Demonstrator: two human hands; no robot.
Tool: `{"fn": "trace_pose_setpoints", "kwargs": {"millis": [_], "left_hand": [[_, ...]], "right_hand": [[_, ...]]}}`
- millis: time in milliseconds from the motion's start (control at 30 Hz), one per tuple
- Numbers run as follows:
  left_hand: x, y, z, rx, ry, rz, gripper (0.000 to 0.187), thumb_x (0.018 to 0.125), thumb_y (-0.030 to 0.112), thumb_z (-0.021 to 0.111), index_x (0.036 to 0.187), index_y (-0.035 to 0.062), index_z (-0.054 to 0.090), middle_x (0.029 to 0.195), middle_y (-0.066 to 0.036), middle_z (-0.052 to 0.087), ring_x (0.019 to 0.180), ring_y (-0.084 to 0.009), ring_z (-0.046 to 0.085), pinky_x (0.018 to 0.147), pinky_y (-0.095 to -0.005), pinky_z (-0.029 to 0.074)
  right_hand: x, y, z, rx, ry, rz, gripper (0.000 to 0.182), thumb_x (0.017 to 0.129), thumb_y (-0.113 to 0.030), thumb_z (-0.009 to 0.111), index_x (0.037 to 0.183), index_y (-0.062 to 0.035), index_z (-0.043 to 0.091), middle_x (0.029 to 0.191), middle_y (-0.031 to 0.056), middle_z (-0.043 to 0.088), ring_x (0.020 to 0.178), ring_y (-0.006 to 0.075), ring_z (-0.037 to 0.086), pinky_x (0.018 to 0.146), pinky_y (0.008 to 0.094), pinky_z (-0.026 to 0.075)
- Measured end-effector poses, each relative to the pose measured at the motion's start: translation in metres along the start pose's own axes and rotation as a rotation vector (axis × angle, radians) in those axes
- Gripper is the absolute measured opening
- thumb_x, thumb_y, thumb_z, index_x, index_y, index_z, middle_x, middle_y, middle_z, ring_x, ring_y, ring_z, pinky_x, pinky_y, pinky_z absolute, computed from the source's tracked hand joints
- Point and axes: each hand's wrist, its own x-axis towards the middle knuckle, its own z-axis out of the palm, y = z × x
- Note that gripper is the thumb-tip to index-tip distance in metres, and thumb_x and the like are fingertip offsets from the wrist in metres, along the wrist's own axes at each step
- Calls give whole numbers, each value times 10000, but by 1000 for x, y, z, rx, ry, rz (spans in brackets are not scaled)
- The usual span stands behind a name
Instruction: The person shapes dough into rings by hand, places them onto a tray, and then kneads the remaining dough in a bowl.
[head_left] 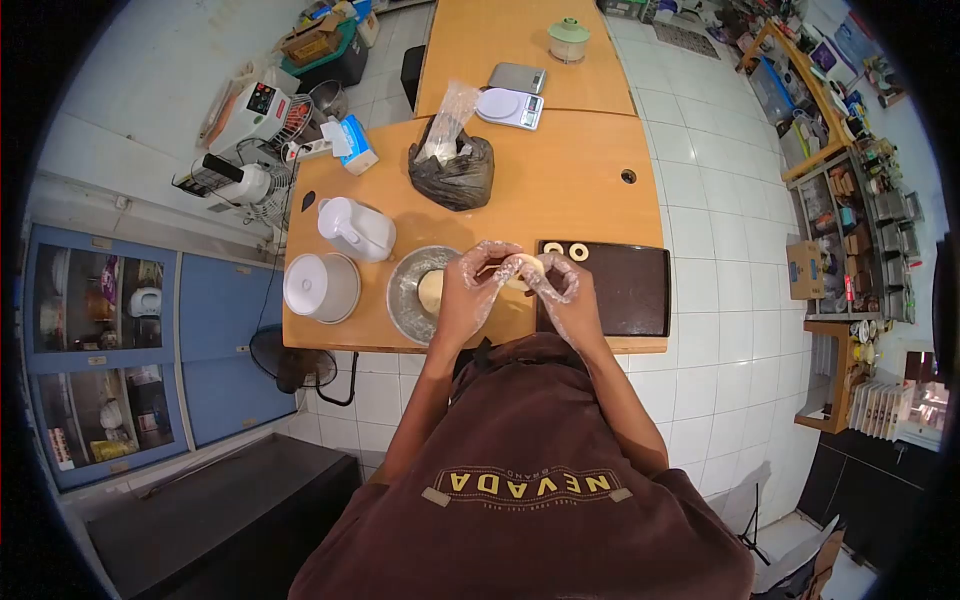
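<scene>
Both my hands are dusted with white flour and meet above the table's front edge. My left hand [478, 285] and my right hand [563, 290] pinch a small pale piece of dough [527, 264] between their fingertips. Just left of them a metal bowl [402, 290] holds a large ball of dough [431, 291]. Beneath the fingers a little more pale dough shows, partly hidden. To the right lies a dark baking tray [625, 290], with two dough rings [578, 252] at its back left corner.
On the wooden table [570, 150] stand a white lidded tub [322, 287], a white jug [356, 229], a black plastic bag [452, 175], a blue box [356, 145] and a white scale [510, 108]. Farther back are a grey scale [518, 77] and a green-lidded jar [568, 40].
</scene>
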Motion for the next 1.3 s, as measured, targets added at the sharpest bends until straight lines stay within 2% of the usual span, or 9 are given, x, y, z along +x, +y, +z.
{"fn": "trace_pose_setpoints", "kwargs": {"millis": [133,333,433,533,633,833,933,1033,1300], "left_hand": [[-4,0,4,-33,39,34,214,956,-7,698,1167,-42,694,1107,-81,728,1038,-148,688,948,-293,536],[-3,2,0,24,23,12,203,957,-14,692,1157,-49,706,1083,-77,734,1007,-134,688,922,-284,541],[-6,6,1,24,30,3,183,975,25,695,1138,-53,721,1056,-89,744,983,-132,689,904,-284,544],[-8,7,3,26,75,4,206,971,20,697,1161,-54,728,1073,-89,749,985,-127,690,908,-274,541],[-9,9,6,27,100,-1,220,964,10,700,1172,-56,732,1096,-90,750,1000,-127,691,921,-270,538],[-8,8,12,-25,42,34,226,982,46,696,1179,-63,721,1111,-103,743,1015,-136,686,916,-282,542],[-6,2,9,-81,48,14,234,976,28,693,1191,-64,710,1118,-100,744,1033,-142,687,935,-287,540],[-6,1,9,-73,42,4,244,964,4,694,1199,-63,699,1129,-100,741,1053,-147,690,952,-292,541],[-9,1,14,45,22,91,256,888,-92,665,1141,-66,699,1109,-141,737,1019,-182,712,917,-318,566]], "right_hand": [[-1,-7,-2,55,82,15,148,983,-104,718,1024,36,700,908,26,691,867,78,630,771,274,555],[-4,2,0,-83,-56,55,156,994,-95,701,1010,60,708,902,33,713,839,77,643,769,268,555],[-2,6,-3,-99,16,16,194,1007,-105,694,1106,57,735,994,40,730,883,91,642,776,271,569],[-2,7,-3,-174,107,-85,237,999,-85,689,1188,52,726,958,64,741,884,96,665,778,282,559],[-6,-3,-2,-70,48,-27,292,1006,-62,669,1279,38,700,980,76,735,905,107,667,785,276,559],[-7,-12,0,17,59,-22,312,1019,-106,673,1293,42,696,1133,84,729,985,117,640,823,286,568],[-7,-8,-1,-137,107,-129,329,992,-81,702,1308,11,700,1156,91,722,1015,130,640,879,285,535],[-6,-6,-1,-299,108,-313,378,930,-12,725,1304,-65,722,941,97,699,824,131,613,691,271,504],[-4,-10,-4,-570,136,-444,392,839,-11,768,1229,-39,749,874,162,698,713,259,652,650,348,519]]}}
